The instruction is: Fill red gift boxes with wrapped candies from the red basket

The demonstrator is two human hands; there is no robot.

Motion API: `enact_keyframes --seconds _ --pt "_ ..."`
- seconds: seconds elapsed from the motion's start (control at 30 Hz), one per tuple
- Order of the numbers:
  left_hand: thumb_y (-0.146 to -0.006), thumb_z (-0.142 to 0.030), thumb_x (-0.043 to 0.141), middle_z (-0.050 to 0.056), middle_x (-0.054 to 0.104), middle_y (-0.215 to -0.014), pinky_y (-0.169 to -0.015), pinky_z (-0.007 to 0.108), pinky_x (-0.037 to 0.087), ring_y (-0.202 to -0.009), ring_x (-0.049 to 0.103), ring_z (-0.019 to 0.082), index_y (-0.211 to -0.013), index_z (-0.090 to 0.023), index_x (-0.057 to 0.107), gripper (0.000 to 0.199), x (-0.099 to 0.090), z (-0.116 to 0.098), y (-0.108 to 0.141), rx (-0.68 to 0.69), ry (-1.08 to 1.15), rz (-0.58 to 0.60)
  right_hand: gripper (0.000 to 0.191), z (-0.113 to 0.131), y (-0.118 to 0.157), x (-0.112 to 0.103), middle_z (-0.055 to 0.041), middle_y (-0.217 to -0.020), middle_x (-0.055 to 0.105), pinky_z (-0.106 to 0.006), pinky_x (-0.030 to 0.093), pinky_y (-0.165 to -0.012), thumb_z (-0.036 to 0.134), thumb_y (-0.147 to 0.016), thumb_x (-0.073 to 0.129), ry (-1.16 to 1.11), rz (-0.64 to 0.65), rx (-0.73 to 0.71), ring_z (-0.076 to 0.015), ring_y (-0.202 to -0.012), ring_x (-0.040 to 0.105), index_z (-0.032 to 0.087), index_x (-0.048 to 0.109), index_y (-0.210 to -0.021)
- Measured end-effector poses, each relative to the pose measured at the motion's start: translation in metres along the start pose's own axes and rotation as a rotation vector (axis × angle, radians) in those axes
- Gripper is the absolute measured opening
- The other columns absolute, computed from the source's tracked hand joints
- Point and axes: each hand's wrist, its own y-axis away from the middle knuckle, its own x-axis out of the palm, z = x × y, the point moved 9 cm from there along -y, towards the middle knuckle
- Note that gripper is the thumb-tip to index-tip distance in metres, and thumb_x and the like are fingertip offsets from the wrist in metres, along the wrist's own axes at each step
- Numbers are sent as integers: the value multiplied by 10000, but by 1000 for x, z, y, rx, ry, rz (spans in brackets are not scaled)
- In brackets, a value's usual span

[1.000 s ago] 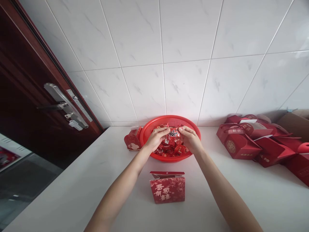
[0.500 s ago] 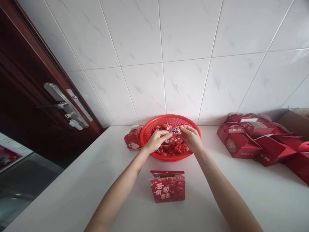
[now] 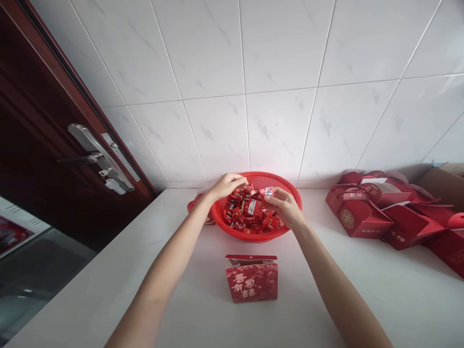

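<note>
A round red plastic basket (image 3: 294, 193) with a perforated wall stands against the tiled wall, holding several small red wrapped sweets (image 3: 241, 217). My right hand (image 3: 288, 209) is over its right side, thumb and fingers closed on a red packet (image 3: 267, 192) with bold black-and-white lettering. Above the back left of the basket is my left hand (image 3: 226, 186), its fingers pressed together; whether anything small is in them I cannot make out. A red gift box (image 3: 252, 284) with pale characters stands upright in front of the basket, its top open.
Another red box (image 3: 192, 205) sits left of the basket, partly behind my left forearm. Several red boxes (image 3: 366, 220) are heaped on the right of the white table (image 3: 155, 256), with a brown cardboard box (image 3: 447, 179) behind. A dark door (image 3: 47, 121) with a metal handle is at left.
My left hand has moved left and up, away from the lettered packet. My right hand keeps hold of that packet, which is now tilted. The gift box in front has stayed put.
</note>
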Motion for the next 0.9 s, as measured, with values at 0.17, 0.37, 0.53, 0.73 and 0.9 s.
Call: enact_keyframes --seconds 0.17,0.37,0.53,0.73,0.9 --pt "-780 -231 625 90 713 -1190 -963 335 453 -1132 627 271 -1004 -183 712 245 -9 59 -13 -226 -380 -3 428 5 2 -9 -39 -906 738 -304 564 -643 439 -574 911 -62 -124 -30 -207 -783 704 210 666 -840" --pt "-520 -100 755 88 705 -1144 -817 298 493 -1052 649 287 -1034 -199 683 528 19 91 -27 -311 -441 94 422 2 4 -18 -40 -847 736 -294 536 -508 410 -577 904 -113 -240 -7 -208 -668 696 212 639 -840" --pt "-547 -144 749 19 674 -706 -616 280 440 -692 634 219 -708 -184 632 203 24 112 -29 -417 -394 134 400 2 3 -15 -27 -817 736 -262 523 -485 383 -554 914 -149 -218 -9 -179 -625 674 203 671 -816" --pt "-566 -269 804 -24 585 -545 -584 275 422 -578 563 164 -540 -183 572 248 24 112 -19 -434 -179 172 355 2 3 -13 -22 -758 735 -260 523 -510 370 -543 916 -173 -210 -4 -166 -596 666 190 708 -769" --pt "-620 -397 810 17 728 -847 -784 303 497 -830 661 196 -831 -180 742 310 22 84 -15 -322 87 138 331 2 2 -14 -20 -755 735 -264 529 -540 357 -560 909 -186 -210 -6 -174 -625 678 191 698 -752"
